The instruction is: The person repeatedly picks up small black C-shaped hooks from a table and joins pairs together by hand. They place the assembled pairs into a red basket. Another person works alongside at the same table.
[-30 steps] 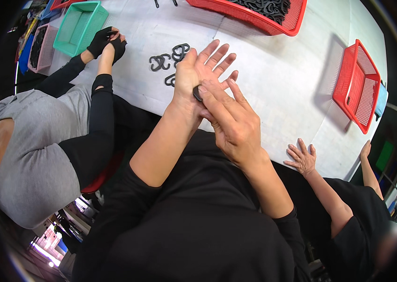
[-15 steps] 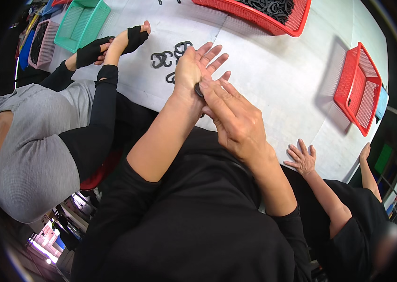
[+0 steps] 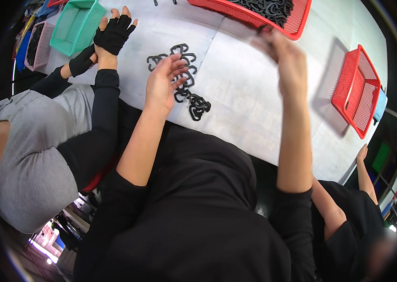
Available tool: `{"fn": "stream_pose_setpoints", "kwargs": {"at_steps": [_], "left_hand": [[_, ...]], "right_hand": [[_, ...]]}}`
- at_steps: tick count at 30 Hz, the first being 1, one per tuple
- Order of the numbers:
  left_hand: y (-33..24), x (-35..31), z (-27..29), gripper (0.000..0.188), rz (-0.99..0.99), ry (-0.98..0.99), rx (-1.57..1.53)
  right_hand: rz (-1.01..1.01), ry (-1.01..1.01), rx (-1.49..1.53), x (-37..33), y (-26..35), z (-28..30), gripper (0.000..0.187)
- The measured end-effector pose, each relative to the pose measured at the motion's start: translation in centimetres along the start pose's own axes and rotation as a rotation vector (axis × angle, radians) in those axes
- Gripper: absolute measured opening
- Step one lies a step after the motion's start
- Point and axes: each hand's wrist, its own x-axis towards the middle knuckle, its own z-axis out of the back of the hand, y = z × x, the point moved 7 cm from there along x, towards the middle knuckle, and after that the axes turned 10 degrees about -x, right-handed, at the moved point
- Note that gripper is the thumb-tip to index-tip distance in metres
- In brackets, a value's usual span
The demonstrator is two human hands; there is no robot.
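Possibly right hand (image 3: 288, 54), grip untellable, jolts one-o'clock red basket (image 3: 301, 19); left hand (image 3: 159, 89), fingers apart, brushing black hooks (image 3: 200, 106), scatters them.

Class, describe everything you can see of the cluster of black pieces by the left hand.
The cluster is made of small, curved black pieces, many shaped like open loops or hooks. They look like plastic or rubber; which cannot be told. They lie loose on the white table in an uneven trail toward the person, with several overlapping in a denser clump at its near end. The left hand hides some pieces; whether it touches any is unclear.
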Motion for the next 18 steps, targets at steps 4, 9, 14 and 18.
{"fn": "stream_pose_setpoints", "kwargs": {"at_steps": [4,9,14,18], "left_hand": [[2.4,0.6,3.4,0.02,-0.276,0.114,0.638],[7.1,-4.4,1.8,0.036,-0.593,0.433,1.317],[7.0,-0.4,-0.6,0.018,-0.773,0.365,1.122],[7.3,3.1,-2.0,0.022,0.019,0.306,0.519]], "right_hand": [[0.398,-0.281,-0.589,9.2,3.0,4.5,0.041],[0.561,-0.323,-0.535,6.5,1.1,1.7,0.033],[0.241,-0.095,-0.599,-0.6,-3.4,-0.5,0.033],[0.099,0.047,-0.518,-4.4,-6.1,-1.7,0.025]]}}
